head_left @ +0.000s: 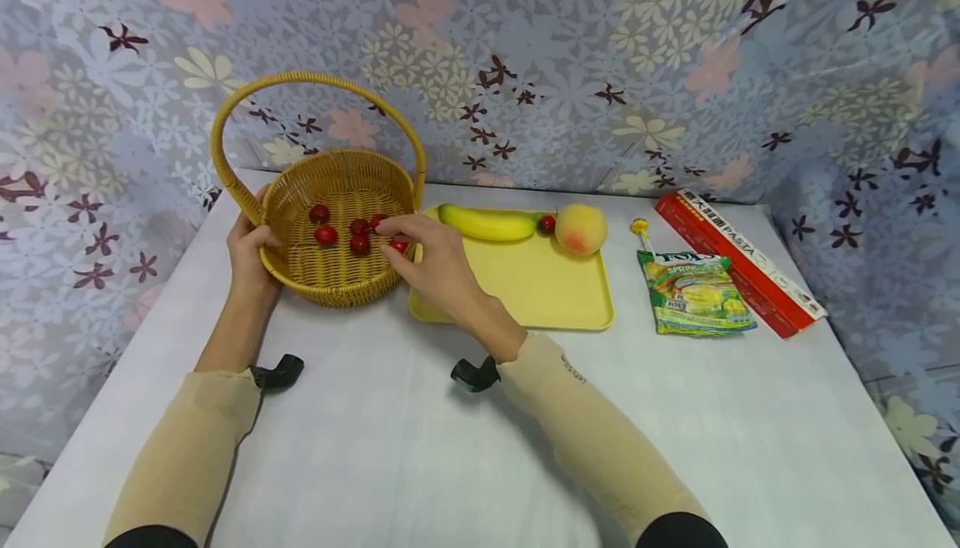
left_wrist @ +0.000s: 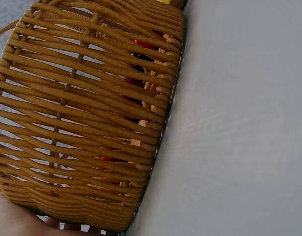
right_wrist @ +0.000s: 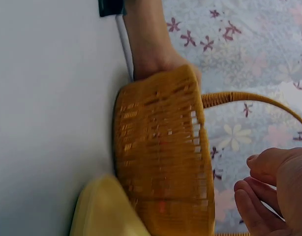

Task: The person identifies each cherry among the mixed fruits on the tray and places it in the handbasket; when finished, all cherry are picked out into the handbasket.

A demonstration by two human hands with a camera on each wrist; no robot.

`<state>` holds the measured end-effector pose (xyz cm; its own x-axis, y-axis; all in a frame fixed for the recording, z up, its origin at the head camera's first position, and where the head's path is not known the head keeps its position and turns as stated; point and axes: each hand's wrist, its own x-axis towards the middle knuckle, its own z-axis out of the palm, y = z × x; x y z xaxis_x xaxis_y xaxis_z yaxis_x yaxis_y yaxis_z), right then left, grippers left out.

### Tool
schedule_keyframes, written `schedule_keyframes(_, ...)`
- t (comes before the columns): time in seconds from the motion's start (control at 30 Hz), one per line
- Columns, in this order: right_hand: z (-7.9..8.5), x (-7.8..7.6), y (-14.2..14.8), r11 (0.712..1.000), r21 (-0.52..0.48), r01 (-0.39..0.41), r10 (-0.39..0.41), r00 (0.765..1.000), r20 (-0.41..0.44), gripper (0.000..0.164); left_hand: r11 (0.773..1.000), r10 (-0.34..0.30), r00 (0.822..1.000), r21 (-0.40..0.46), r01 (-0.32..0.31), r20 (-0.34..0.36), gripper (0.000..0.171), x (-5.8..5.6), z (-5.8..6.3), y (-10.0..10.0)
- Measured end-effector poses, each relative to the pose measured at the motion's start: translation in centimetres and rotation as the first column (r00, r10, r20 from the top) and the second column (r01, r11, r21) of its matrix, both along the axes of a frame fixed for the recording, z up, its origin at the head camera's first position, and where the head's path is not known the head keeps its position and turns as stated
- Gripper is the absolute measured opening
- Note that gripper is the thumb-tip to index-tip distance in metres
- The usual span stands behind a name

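A round wicker basket with a tall arched handle stands at the left of the table. My left hand grips its left rim, thumb over the edge; in the left wrist view the woven side hides most of that hand. Several red cherries lie inside. Over the basket's right rim hovers my right hand, with a cherry visible beneath it. In the right wrist view, thumb and fingers are bent and apart, nothing visible between them.
A yellow tray right of the basket bears a banana, a cherry and a peach. Farther right lie a lollipop, a green soup packet and a red pasta box. A floral cloth hangs behind.
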<state>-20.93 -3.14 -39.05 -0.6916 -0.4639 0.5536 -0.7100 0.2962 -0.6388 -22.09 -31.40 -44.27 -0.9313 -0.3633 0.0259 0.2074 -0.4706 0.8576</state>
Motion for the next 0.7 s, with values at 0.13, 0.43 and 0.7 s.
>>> schedule_keyframes(0.13, -0.4, -0.3, 2.0, 0.999, -0.035, 0.016, -0.016, 1.000, 0.000, 0.025, 1.000, -0.008, 1.000, 0.005, 0.008, 0.014, 0.076, 0.0, 0.2, -0.1)
schedule_keyframes(0.43, -1.7, -0.9, 6.2, 0.994, -0.063, 0.089, -0.089, 0.996, 0.005, 0.027, 1.000, -0.008, 1.000, -0.021, 0.008, -0.018, 0.076, -0.1, 0.3, -0.2)
schedule_keyframes(0.7, -3.8, -1.1, 9.6, 0.976, -0.101, 0.194, -0.187, 0.979, 0.075, 0.026, 1.000, -0.011, 1.000, -0.023, 0.012, 0.017, 0.076, 0.1, 0.2, 0.0)
